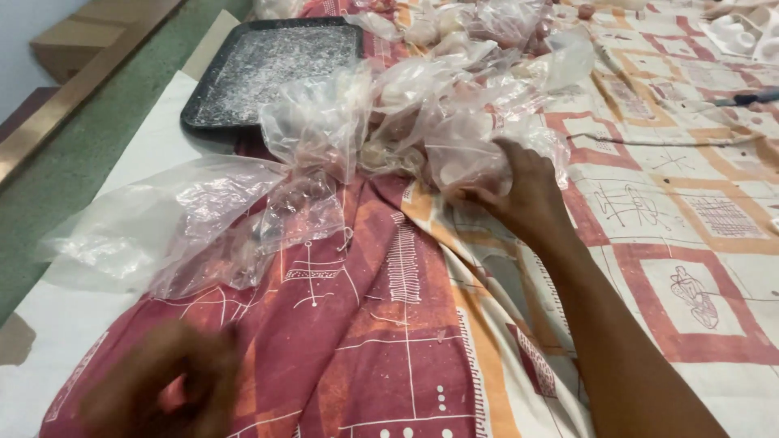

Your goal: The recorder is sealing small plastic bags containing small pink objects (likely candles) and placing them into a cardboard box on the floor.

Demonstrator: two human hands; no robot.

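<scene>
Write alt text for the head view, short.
A person's right hand grips one of many crumpled clear plastic bags heaped on a red-and-cream patterned cloth. The left hand is blurred at lower left; a dark tray sits behind.

Cloth-covered work surface beside a green floor

A patterned cloth [673, 243] in red, orange and cream covers the surface, rumpled into folds near the middle. A white board [154, 146] shows bare along its left edge. Beyond lies green floor [89, 154], crossed by a wooden beam [73, 85], with a pale wall [32, 16] in the top left corner. Light is soft and even.
</scene>
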